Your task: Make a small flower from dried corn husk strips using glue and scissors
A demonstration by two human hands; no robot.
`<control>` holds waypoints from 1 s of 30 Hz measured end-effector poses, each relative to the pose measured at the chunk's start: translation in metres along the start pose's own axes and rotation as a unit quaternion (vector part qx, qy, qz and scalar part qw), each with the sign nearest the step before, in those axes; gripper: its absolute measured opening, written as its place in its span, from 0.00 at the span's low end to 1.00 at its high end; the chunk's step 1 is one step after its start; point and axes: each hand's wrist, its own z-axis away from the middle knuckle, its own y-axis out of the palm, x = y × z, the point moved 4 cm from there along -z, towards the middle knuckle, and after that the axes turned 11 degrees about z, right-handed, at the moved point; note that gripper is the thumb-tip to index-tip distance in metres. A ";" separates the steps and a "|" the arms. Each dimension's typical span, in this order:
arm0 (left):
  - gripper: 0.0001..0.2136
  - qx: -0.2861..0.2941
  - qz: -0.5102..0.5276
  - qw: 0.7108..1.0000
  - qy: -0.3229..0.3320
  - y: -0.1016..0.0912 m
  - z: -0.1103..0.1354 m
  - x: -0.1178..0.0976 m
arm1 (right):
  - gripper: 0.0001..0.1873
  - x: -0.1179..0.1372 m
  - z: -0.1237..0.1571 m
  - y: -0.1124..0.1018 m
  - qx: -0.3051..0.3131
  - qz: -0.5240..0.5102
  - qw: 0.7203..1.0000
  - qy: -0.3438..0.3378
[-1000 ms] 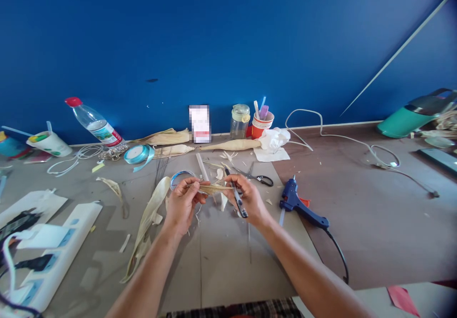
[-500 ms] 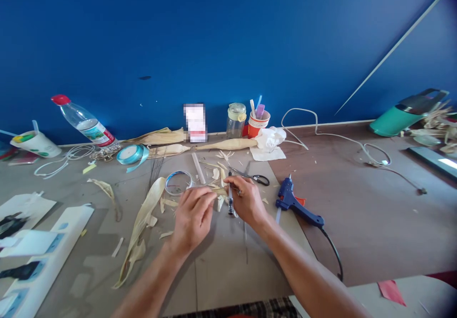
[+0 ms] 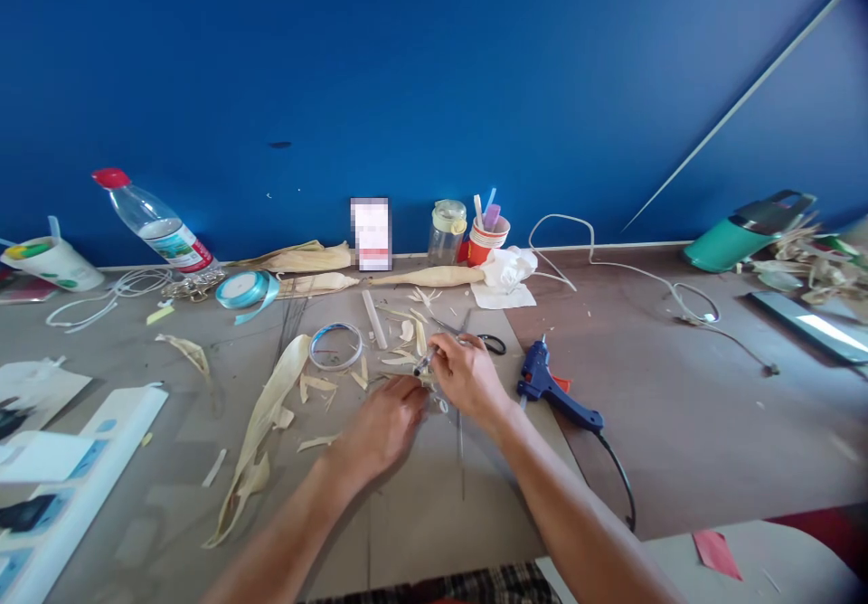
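Note:
A dark-tipped clear pen (image 3: 424, 364) sits in my right hand (image 3: 469, 378), its fingers closed around it. The pen slants, one end near the fingertips of my left hand (image 3: 386, 423). My left hand is low over the table with its fingers curled together; what they pinch is hidden. Around both hands lie pale dried husk scraps (image 3: 407, 351), and a long husk strip (image 3: 264, 432) is to the left. Scissors (image 3: 492, 344) rest just beyond my right hand. A thin wire (image 3: 462, 459) lies on the table below it.
To the right is a blue glue gun (image 3: 552, 387) with its cord. A tape ring (image 3: 335, 346), a clear glue stick (image 3: 373, 319) and a ribbon roll (image 3: 242, 289) lie farther back. A bottle (image 3: 166, 233), glass jar (image 3: 446, 235) and red cups (image 3: 485, 240) stand by the wall.
The pen has swung from nearly upright in view to a slant toward my left hand. My left hand has moved slightly right and down, closer to my right hand. The view has shifted slightly.

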 end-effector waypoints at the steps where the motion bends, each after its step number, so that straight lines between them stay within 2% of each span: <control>1: 0.08 0.003 -0.002 1.000 -0.004 0.000 0.000 -0.001 | 0.12 -0.002 -0.001 -0.004 -0.011 -0.014 1.000 0.008; 4: 0.06 0.018 -0.021 1.000 -0.015 0.000 0.001 -0.001 | 0.11 -0.003 -0.004 -0.020 -0.031 -0.089 0.994 0.051; 6: 0.06 0.019 -0.032 0.999 -0.018 0.000 0.001 0.000 | 0.09 0.000 -0.005 -0.033 -0.022 -0.166 0.983 0.078; 10: 0.07 0.010 -0.029 1.000 0.004 -0.002 0.002 -0.001 | 0.10 0.011 -0.004 -0.058 0.014 -0.332 0.938 0.097; 13: 0.09 0.012 -0.025 0.999 0.021 -0.003 0.003 -0.003 | 0.10 0.015 0.000 -0.065 0.049 -0.427 0.898 0.094; 16: 0.12 0.017 -0.026 0.999 0.012 -0.003 0.004 -0.004 | 0.12 0.013 0.008 -0.055 0.074 -0.479 0.871 0.084; 19: 0.14 0.028 -0.029 0.999 -0.005 -0.002 0.005 -0.005 | 0.17 0.006 0.020 -0.030 0.066 -0.529 0.838 0.113; 22: 0.14 0.045 -0.024 0.999 -0.017 -0.002 0.004 -0.006 | 0.21 0.001 0.029 -0.003 0.071 -0.602 0.778 0.167; 25: 0.14 0.059 -0.019 0.998 -0.023 -0.002 0.004 -0.006 | 0.21 -0.003 0.033 0.012 0.045 -0.650 0.729 0.209; 28: 0.15 0.069 -0.019 0.997 -0.019 -0.002 0.004 -0.006 | 0.20 -0.004 0.035 0.016 0.023 -0.675 0.703 0.223; 30: 0.16 0.068 -0.019 0.997 -0.025 -0.003 0.004 -0.006 | 0.19 -0.002 0.037 0.017 0.027 -0.678 0.701 0.221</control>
